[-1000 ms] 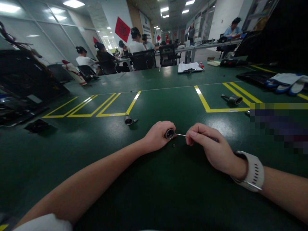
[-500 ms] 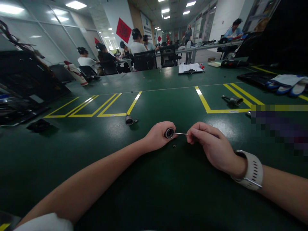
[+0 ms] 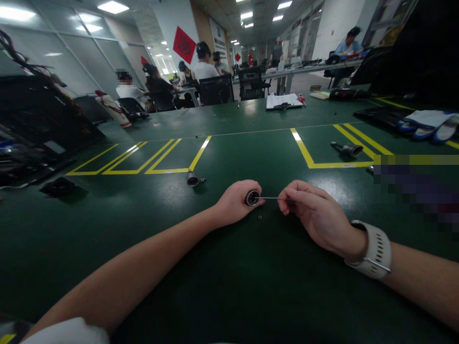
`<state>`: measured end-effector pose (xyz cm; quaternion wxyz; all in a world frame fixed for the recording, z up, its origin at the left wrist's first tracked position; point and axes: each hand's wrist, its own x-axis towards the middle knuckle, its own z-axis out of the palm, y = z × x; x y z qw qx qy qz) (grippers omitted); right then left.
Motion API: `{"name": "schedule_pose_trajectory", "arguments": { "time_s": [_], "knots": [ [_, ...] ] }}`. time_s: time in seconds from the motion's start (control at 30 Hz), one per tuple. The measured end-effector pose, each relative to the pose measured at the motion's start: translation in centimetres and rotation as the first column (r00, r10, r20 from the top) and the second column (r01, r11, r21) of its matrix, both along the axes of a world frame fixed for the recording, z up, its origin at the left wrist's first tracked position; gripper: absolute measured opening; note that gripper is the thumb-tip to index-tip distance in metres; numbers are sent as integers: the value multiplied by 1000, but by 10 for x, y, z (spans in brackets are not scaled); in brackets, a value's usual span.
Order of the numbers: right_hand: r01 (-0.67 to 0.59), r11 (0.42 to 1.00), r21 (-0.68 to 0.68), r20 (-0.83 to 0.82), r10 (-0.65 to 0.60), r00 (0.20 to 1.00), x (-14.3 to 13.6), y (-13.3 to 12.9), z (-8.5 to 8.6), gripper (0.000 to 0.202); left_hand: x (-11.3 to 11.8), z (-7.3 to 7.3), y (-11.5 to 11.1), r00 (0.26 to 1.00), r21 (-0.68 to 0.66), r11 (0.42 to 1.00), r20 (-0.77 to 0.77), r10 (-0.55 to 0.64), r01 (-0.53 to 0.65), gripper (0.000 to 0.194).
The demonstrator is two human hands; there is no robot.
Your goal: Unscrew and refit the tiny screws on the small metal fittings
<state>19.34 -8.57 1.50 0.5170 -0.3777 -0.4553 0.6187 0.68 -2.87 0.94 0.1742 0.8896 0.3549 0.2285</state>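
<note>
My left hand is wrapped round a dark metal cup-shaped part, its round opening facing me. Between the pinched fingers of my right hand is a thin metal rod, its far end at the opening of the metal part. Whether the tip touches the inside is too small to tell. A tiny ring lies on the green table just below the metal part.
A similar cup-shaped part with small pieces lies left of my hands, another at the right by yellow tape. Farther off are a clipboard and gloves. Several people sit beyond the table.
My right hand and the rod have shifted very slightly; the rod lies a little more level. My left hand keeps its hold on the metal part, almost unmoved.
</note>
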Motion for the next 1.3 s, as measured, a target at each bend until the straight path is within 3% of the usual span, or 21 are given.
{"name": "schedule_pose_trajectory", "arguments": {
  "time_s": [0.2,0.37,0.67,1.3],
  "knots": [
    [11,1000,1,11,-11,1000,-1,-2,2,16,0,1,1,1000,-32,999,12,-12,12,15],
    [14,998,54,119,-20,993,-1,-3,3,17,0,2,1,994,69,997,-103,-21,28,13],
    [-2,998,-56,-42,0,999,-1,0,2,16,-1,-1,1,998,92,996,-61,-1,6,13],
    [73,997,-23,-46,-74,996,0,-1,3,17,-2,-1,3,997,55,998,-78,15,-11,13]
  ]
}}
